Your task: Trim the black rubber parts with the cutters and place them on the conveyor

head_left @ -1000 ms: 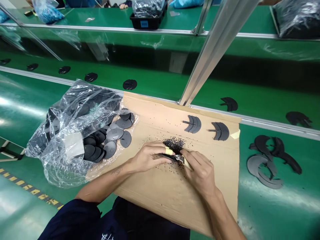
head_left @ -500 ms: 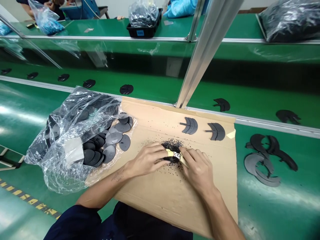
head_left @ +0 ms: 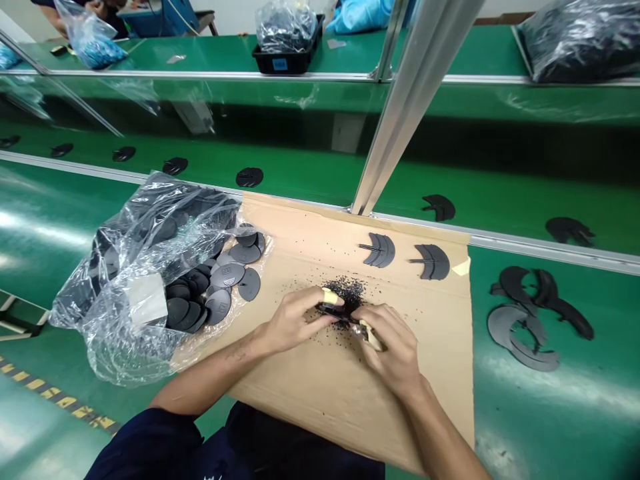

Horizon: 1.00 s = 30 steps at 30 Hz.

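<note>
My left hand (head_left: 297, 319) is closed on a dark black plastic part (head_left: 333, 309), mostly covered by the fingers. A pale yellow wrap (head_left: 331, 297) covers one of its fingertips. Just to the right, my right hand (head_left: 393, 343) is wrapped around a small pair of cutting pliers (head_left: 370, 335) with pale yellow handles. Their jaws are largely hidden beside the black part. Beneath both hands, a pile of black plastic crumbs (head_left: 349, 290) spreads over the cardboard sheet (head_left: 310, 380). Two curved black pieces with stems, the left one (head_left: 381, 250) and the right one (head_left: 433, 262), lie beyond.
A clear plastic bag (head_left: 120, 267) spills several black discs (head_left: 227, 275) at left. Curved black parts (head_left: 520, 327) lie on the green table at right. Behind a metal post (head_left: 395, 120), more parts rest along a green belt (head_left: 310, 187). A black bin (head_left: 287, 63) stands beyond.
My right hand has turned, and the pliers have swung down and away from my left fingertips. The left hand has shifted slightly left. Parts on the belt have moved slightly left.
</note>
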{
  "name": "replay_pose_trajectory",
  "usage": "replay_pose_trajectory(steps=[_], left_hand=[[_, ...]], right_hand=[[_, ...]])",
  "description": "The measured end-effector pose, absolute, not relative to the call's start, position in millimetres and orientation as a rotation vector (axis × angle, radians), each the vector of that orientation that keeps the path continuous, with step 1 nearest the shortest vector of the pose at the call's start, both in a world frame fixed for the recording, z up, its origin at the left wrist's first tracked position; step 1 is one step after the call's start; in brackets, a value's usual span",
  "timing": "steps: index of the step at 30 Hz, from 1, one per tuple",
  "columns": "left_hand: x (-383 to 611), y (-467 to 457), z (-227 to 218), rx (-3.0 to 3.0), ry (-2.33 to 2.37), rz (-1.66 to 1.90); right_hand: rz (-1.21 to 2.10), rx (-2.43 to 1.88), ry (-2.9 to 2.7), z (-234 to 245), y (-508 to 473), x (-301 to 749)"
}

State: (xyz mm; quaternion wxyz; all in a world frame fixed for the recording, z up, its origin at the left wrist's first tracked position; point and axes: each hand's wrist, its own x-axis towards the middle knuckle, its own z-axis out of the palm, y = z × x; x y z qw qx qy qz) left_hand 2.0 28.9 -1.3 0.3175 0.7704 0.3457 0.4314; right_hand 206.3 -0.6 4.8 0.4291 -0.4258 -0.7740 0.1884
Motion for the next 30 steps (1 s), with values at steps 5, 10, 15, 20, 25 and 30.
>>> replay_pose_trajectory(steps=[5, 10, 15, 20, 25, 30], left_hand=[[-4, 31, -8, 2.480, 0.919, 0.960], [-3, 33, -3, 2.255, 0.891, 1.075], [0, 33, 3, 1.999, 0.828, 1.210], [-1, 32, 2, 1.958, 0.780, 1.202], [-1, 31, 2, 1.951, 0.733, 1.201], [-1, 31, 2, 1.935, 0.716, 1.207]], right_hand=[[0.436, -0.964, -2.009, 3, -1, 212], [0.586, -1.118, -1.767, 7, 3, 218], [0.311, -1.210, -2.014, 0, 8, 223], [0.170, -1.229, -2.127, -4, 8, 222], [0.131, -1.214, -2.162, -3, 8, 224], [0.155, -1.204, -2.159, -4, 7, 223]])
